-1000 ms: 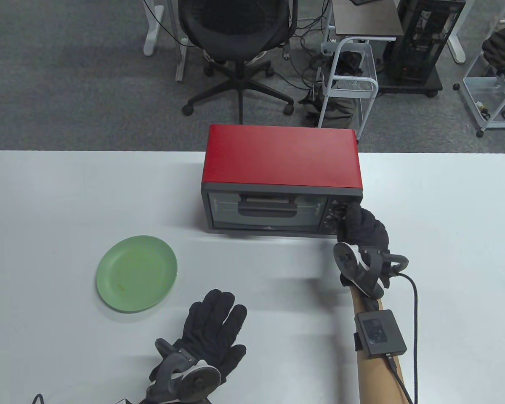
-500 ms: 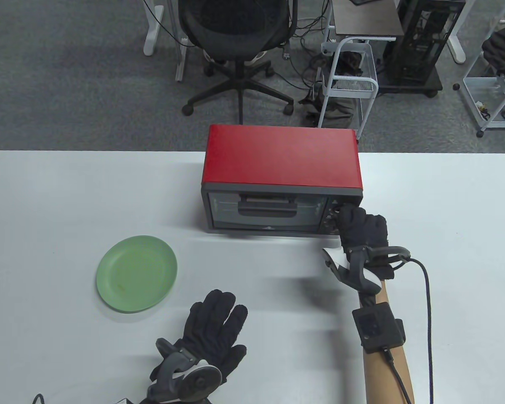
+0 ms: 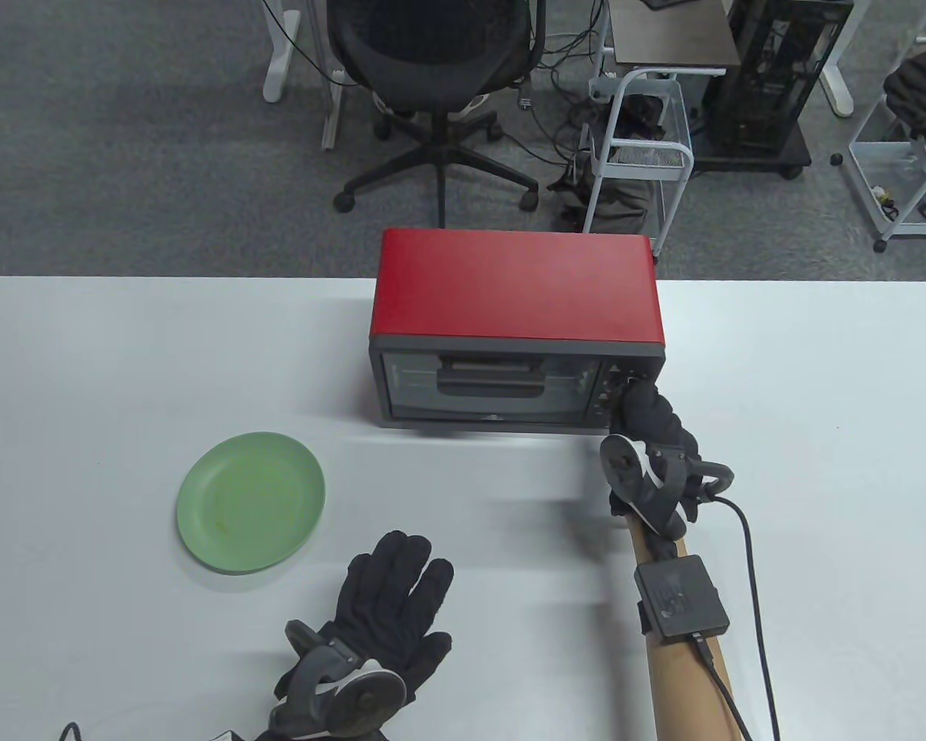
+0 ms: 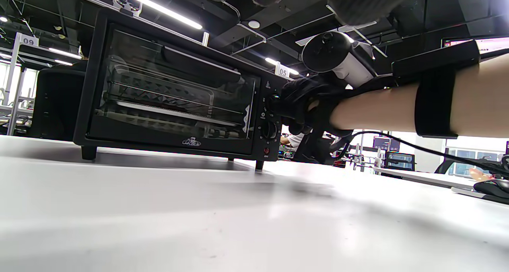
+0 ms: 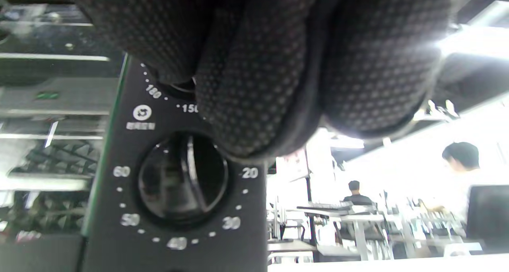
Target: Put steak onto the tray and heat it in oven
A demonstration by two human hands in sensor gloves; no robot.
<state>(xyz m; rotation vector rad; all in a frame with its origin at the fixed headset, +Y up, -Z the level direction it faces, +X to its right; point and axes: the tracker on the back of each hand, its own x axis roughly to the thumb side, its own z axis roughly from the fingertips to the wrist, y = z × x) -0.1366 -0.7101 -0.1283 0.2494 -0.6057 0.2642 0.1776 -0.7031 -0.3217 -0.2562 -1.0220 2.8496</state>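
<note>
The red oven point(image 3: 514, 297) stands at the table's middle with its glass door closed. Through the glass in the left wrist view, a tray point(image 4: 171, 113) sits on a rack inside the oven point(image 4: 171, 93); I cannot make out the steak. My right hand point(image 3: 639, 401) is at the control panel, its fingers point(image 5: 254, 77) curled round the upper temperature knob point(image 5: 181, 88). Just below them, the timer knob point(image 5: 183, 180) is untouched. My left hand point(image 3: 397, 598) lies flat on the table near the front edge, holding nothing.
An empty green plate point(image 3: 251, 502) lies left of the oven, just beyond my left hand. The white table point(image 3: 818, 401) stretches out on both sides. A cable point(image 3: 752, 587) trails from my right wrist. An office chair point(image 3: 432, 62) and carts stand beyond the table.
My right wrist has twisted at the upper knob, the tracker rolling right and then back left, with the forearm shifting a little left. The left hand, plate and oven have not moved.
</note>
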